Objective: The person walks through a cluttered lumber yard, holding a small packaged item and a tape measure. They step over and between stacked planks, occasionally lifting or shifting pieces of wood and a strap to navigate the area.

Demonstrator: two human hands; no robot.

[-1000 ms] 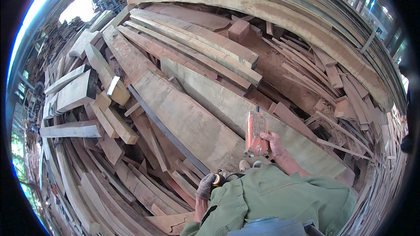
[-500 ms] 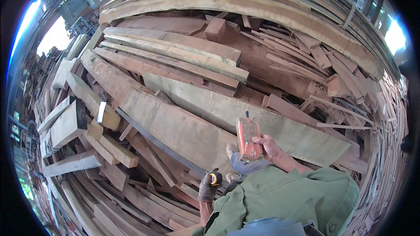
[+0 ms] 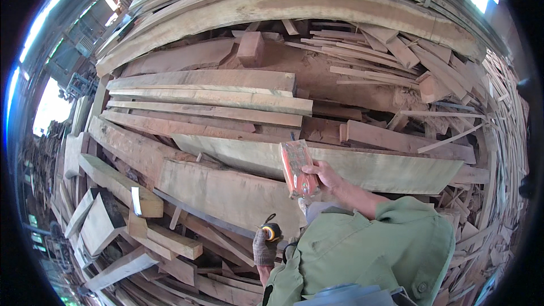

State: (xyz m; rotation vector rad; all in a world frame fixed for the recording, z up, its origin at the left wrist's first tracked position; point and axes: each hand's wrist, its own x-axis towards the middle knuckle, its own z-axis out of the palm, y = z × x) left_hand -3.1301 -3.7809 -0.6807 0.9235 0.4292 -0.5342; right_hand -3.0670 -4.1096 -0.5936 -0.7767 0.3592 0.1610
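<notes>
My bare right hand [image 3: 323, 173] is closed around an orange-red handheld remote control [image 3: 296, 168]. It has a short dark stub on top and looks wrapped in clear plastic. It is held upright in front of my body, over the pale wide boards. Lower and to the left, my left hand [image 3: 264, 249] wears a grey-brown knit glove. Its fingers grip a black and yellow tape measure [image 3: 272, 231] with a dark wrist loop. Beneath the hands lie a wide plank [image 3: 221, 192] and a long pale board [image 3: 385, 170].
Stacked beams [image 3: 204, 99] lie ahead, with a long curved slab [image 3: 283, 3] behind them. Beam ends [image 3: 150, 204] jut out at left, one bearing a white tag [image 3: 136, 201]. Thin offcuts [image 3: 493, 192] heap up at right. A reddish block [image 3: 250, 49] sits among the wood.
The view has turned, so the boards lie more level across it. The remote control has shifted left and slightly up in the picture and tilts more. Both hands keep their holds.
</notes>
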